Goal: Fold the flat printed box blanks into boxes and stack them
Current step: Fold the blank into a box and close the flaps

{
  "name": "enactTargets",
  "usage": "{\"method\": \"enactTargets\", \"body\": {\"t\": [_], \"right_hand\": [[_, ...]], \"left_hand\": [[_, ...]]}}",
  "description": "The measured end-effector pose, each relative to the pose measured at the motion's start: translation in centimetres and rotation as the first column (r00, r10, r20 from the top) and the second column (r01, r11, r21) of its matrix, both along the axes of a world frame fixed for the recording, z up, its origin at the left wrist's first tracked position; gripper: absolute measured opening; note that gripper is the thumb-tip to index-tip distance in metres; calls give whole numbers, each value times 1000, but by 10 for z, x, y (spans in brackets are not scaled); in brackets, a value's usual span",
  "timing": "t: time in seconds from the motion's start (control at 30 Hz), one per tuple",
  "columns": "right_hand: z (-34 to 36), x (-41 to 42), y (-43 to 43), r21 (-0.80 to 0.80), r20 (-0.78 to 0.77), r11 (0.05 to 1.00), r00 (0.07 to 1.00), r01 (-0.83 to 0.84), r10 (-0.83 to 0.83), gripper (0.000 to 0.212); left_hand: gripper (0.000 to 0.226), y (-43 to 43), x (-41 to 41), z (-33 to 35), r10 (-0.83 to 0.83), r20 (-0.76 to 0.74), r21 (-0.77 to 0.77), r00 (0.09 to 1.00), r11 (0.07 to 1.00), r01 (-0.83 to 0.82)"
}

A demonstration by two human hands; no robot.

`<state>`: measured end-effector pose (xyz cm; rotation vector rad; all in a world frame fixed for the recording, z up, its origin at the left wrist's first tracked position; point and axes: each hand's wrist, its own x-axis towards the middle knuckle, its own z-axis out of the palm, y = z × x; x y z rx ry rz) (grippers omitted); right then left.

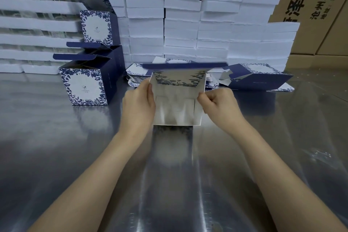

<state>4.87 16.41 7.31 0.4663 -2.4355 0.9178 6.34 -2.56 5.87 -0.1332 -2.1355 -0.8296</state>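
Nearest, on the shiny metal table [56,156]: left hand [138,103] and right hand [218,102], well apart, each clamped on one side edge of a half-formed box blank [177,100], held upright just above the surface with silver inside facing the camera. Just behind it, a pile of flat blanks [135,76]. Left of that, folded boxes [84,86] stacked with open lids; right, another opened box [259,77] lying tilted. Farthest, white foam trays [180,24] stacked before brown cartons [320,5]
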Motion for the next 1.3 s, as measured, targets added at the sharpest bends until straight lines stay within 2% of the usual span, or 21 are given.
{"method": "enactTargets", "body": {"t": [0.07,0.13,0.23,0.33,0.43,0.53,0.6,0.67,0.77,0.83,0.87,0.93,0.97,1.03,1.07,1.13,1.17,1.23,1.27,1.3], "right_hand": [[3,2,1,-69,1,998,1000,-2,2,38],[3,1,2,-58,-17,994,995,94,-95,33],[4,1,3,-180,-37,976,991,119,-128,40],[5,1,1,-171,-88,976,984,138,-155,56],[8,-3,4,-181,-38,976,991,118,-127,54],[9,-3,7,-251,-7,966,998,65,-69,48],[7,-3,6,-273,-53,960,995,63,-81,51],[6,-4,6,-288,-119,954,985,89,-127,53],[10,-1,5,-344,-242,939,967,-10,-78,35],[12,0,4,-371,-189,916,978,-151,85,17],[12,1,4,-339,-120,919,978,-201,169,22],[6,-2,6,-285,3,926,966,-248,259,47],[4,-5,7,-316,38,918,963,-241,266,51],[0,-11,8,-494,51,853,973,-170,223,49],[-1,-15,11,-594,85,798,979,-99,185,46],[-3,-25,17,-730,237,683,950,36,203,38],[-5,-28,20,-786,293,615,915,66,276,33],[-10,-32,24,-879,277,474,869,57,409,26],[-10,-33,24,-903,235,428,876,36,421,26],[-9,-32,23,-906,200,422,893,12,402,30]], "left_hand": [[23,-1,0,5,-4,-4,-15,1000,1000,3],[23,2,2,7,-2,-9,-44,1000,999,1],[15,3,3,7,-24,13,-28,1000,999,25],[37,1,3,8,-18,40,-6,999,1000,18],[45,3,7,14,-59,83,-17,995,998,61],[41,2,8,16,-77,101,4,992,997,77],[27,0,8,16,-130,70,41,989,991,127],[33,-5,8,16,-173,68,83,983,982,168],[46,-14,3,15,-122,121,96,985,989,111],[41,-18,-1,14,-157,135,205,978,970,127],[40,-17,-1,14,-226,136,322,965,931,173],[39,-15,-1,15,-356,114,560,928,794,236],[33,-16,-3,14,-355,111,594,928,772,224],[19,-21,-9,11,-290,130,588,948,792,161],[19,-24,-11,10,-263,155,599,952,791,121],[22,-27,-14,11,-254,182,694,950,718,59],[24,-27,-14,12,-293,167,764,942,642,64],[23,-24,-12,15,-427,56,879,903,449,158],[21,-21,-10,18,-495,-22,911,869,348,221],[17,-19,-10,19,-530,-95,922,843,272,275]]}}
